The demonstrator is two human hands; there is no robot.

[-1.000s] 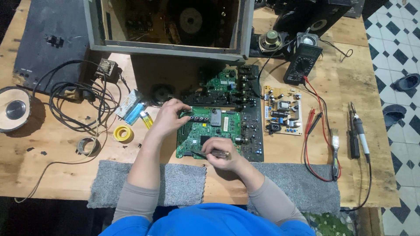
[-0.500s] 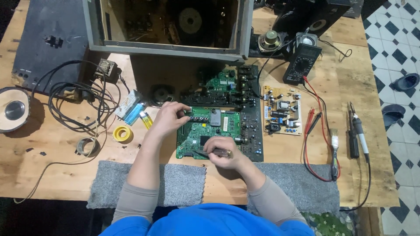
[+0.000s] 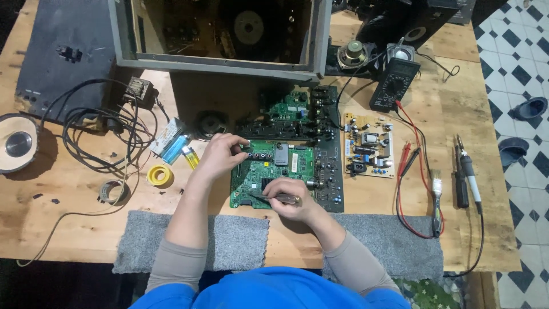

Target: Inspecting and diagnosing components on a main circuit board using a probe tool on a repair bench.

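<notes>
Standing over the wooden workbench (image 3: 400, 189), I saw that next to nothing had changed in the last second: both hands stayed on the green circuit board (image 3: 273, 174) at the middle of the frame, and the only shift was a slight creep of the right hand along the board's lower edge. The left hand (image 3: 220, 153) sat at the board's upper left corner, fingers curled and pinching its edge, steadying it. The right hand (image 3: 290, 199) lay lower centre, fingers pressed together around a thin tool (image 3: 269, 197) whose dark tip pointed left and touched the board's surface; what kind of tool it was I could not tell. That stillness read to me as careful work held on one spot rather than a move to a new part. A darker board (image 3: 326, 166) lay just beside the green one on the right, and a pale board (image 3: 369, 144) sat further right. A multimeter (image 3: 394, 84) stood in the upper right, its red leads (image 3: 403, 189) trailing down. A roll of yellow tape (image 3: 159, 175) lay left of the forearm.
</notes>
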